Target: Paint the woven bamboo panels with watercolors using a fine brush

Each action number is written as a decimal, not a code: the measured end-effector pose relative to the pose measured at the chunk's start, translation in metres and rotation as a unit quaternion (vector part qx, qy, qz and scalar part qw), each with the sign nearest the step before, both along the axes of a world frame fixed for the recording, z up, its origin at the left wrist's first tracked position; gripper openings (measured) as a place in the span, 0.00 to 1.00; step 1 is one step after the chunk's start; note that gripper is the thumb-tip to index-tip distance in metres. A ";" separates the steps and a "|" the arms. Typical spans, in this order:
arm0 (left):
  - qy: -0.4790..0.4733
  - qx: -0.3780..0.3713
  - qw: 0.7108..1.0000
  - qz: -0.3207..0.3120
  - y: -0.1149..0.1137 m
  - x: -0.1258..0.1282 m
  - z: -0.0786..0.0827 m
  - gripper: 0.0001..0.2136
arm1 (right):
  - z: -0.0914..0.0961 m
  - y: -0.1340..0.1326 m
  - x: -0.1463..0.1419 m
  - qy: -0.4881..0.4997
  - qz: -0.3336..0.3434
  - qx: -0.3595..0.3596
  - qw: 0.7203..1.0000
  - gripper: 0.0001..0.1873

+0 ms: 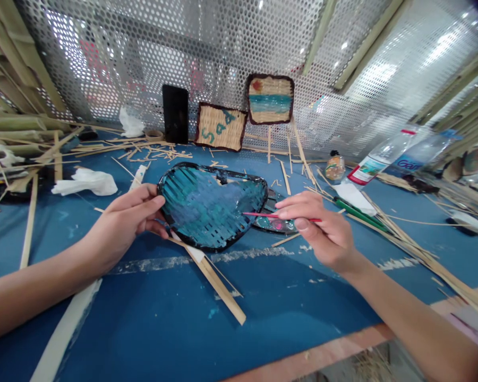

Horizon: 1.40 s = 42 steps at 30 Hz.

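Pinched in the right hand (322, 231), a red brush (281, 216) touches the woven heart (211, 204).

**Clutter Around the Blue Tabletop**

Thin pale bamboo strips (219, 284) lay scattered over the blue tabletop (151, 329). Two square woven mats, one lettered in teal (220, 127) and one banded in blue (270, 99), leaned against the perforated metal wall (207, 42) beside an upright black phone (175, 113). Crumpled white tissue (85, 182) lay left; two clear plastic bottles (386, 156) lay right.
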<state>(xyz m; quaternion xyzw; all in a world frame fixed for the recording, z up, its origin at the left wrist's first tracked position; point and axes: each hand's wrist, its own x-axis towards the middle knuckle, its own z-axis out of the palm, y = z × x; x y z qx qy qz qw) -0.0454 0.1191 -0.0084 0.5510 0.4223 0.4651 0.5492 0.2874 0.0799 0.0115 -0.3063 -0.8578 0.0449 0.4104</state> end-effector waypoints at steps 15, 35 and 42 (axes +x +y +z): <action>0.008 -0.003 1.000 0.004 -0.001 0.000 0.001 0.06 | -0.001 0.003 0.006 0.036 -0.040 0.009 0.999 0.10; 0.032 -0.007 0.999 0.021 0.000 0.000 0.001 0.08 | -0.005 0.050 0.056 0.283 -0.076 -0.073 0.953 0.12; 0.012 -0.002 1.000 -0.001 -0.001 0.000 0.004 0.07 | -0.017 0.050 0.051 0.133 -0.062 -0.227 0.963 0.16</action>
